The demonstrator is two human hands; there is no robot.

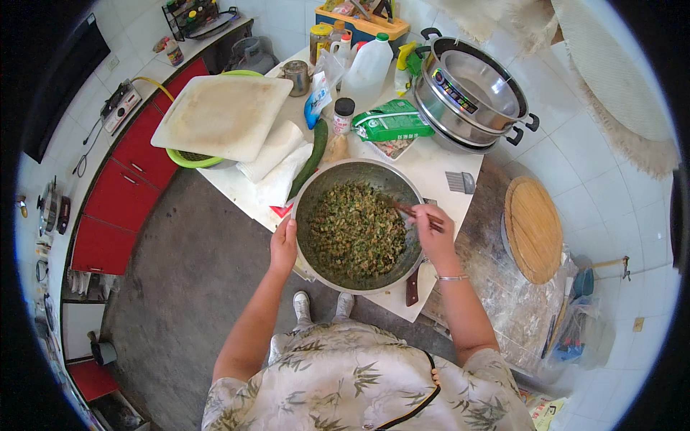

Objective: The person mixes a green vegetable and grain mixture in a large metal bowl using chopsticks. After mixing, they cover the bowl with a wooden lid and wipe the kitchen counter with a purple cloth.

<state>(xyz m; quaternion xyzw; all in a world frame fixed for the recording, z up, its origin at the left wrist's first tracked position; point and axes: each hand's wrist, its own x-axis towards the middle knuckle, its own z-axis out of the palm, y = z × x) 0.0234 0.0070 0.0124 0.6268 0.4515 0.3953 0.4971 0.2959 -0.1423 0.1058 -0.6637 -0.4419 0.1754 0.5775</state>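
Cutting board (223, 115) at 10 o'clock from the bowl. L hand (283, 246) grasps the bowl rim approx 9 o'clock, thumb up top. Cucumber (310, 161) at 11. Metal bowl (352, 171) sits centre, nr the table (438, 161) front edge, w/ chopped mix (356, 233): prob heavy, rigid; mix soft + damp, rim maybe slick. Best hold: rim at 9 & 3. Knife (412, 287) just beside, 5 o'clock. Chopsticks (404, 208): light, stiff, grip upper end; R hand (435, 228) has them clasped, 3 o'clock.
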